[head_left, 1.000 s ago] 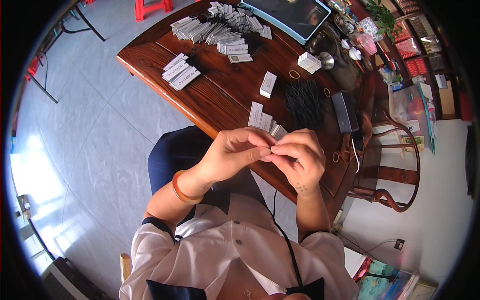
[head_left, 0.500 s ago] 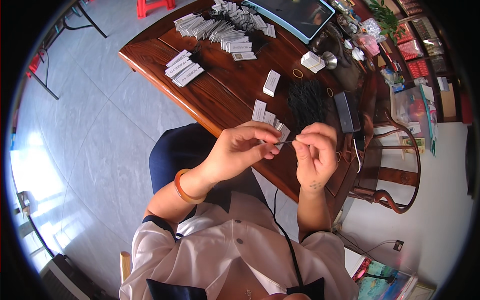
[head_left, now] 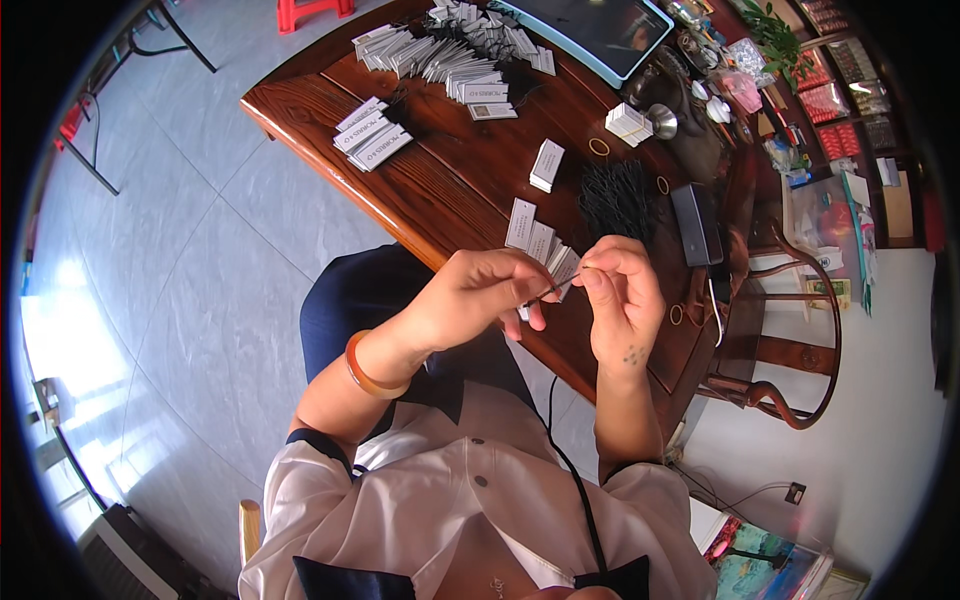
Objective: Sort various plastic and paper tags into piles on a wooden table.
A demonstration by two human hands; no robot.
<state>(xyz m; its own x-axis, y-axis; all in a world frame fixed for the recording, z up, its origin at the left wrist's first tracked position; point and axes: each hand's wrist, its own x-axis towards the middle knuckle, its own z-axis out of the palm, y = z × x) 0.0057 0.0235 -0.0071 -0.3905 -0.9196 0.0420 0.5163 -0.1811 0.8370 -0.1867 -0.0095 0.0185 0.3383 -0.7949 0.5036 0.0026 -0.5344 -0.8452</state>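
My left hand [head_left: 462, 300], with an orange bangle at its wrist, is closed in a pinch on a thin black string [head_left: 568, 281]. The string's other end is between the thumb and fingertips of my right hand [head_left: 628, 305], so it runs slanting and taut between them. A small white edge shows below my left fingers; whether I hold it I cannot tell. Just beyond my hands, white tags [head_left: 521, 222] lie overlapping on the dark wooden table [head_left: 440, 190]. Beside them spreads a bundle of black strings [head_left: 612, 200].
A large heap of white tags [head_left: 440, 60] covers the far table, with a smaller group [head_left: 372, 140] near its left edge. Further right stand two tag stacks [head_left: 545, 165], a dark box [head_left: 695, 225] and a blue-edged tray [head_left: 600, 40]. A wooden chair [head_left: 800, 355] stands at the right.
My right hand has risen slightly and my left fingers have dropped a little. More of the black string now shows, slanting up from left to right between them.
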